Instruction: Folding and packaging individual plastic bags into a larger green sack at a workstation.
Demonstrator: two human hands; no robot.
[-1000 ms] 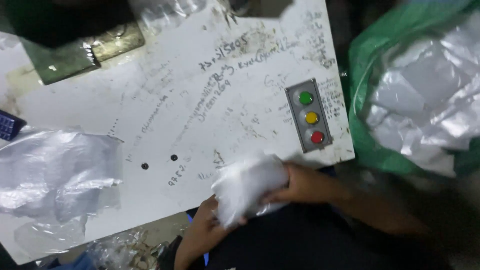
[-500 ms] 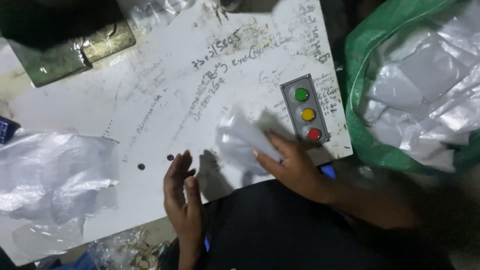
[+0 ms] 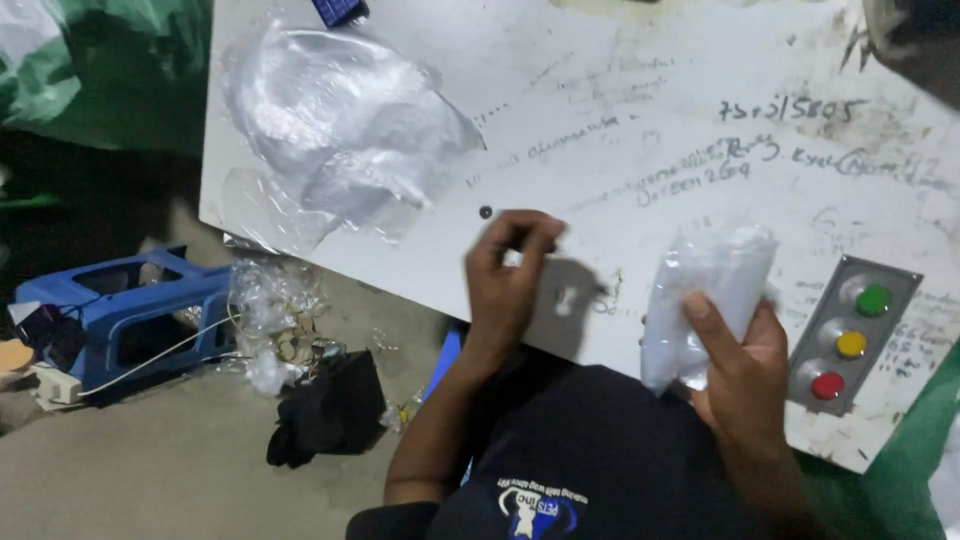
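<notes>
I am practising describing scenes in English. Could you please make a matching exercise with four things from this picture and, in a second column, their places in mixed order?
Things:
1. small white bag
2. clear plastic sheet
3. blue plastic stool
4. panel with three coloured buttons

Places:
A. on the floor, left of the board
B. held in the right hand
C. on the white board's right edge
D. lying on the board's far left part

Pairs: 1-B, 2-D, 3-A, 4-C

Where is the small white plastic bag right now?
In the head view, the small white plastic bag is at right, held in the right hand above the white table, just left of the three-button control panel.
</notes>
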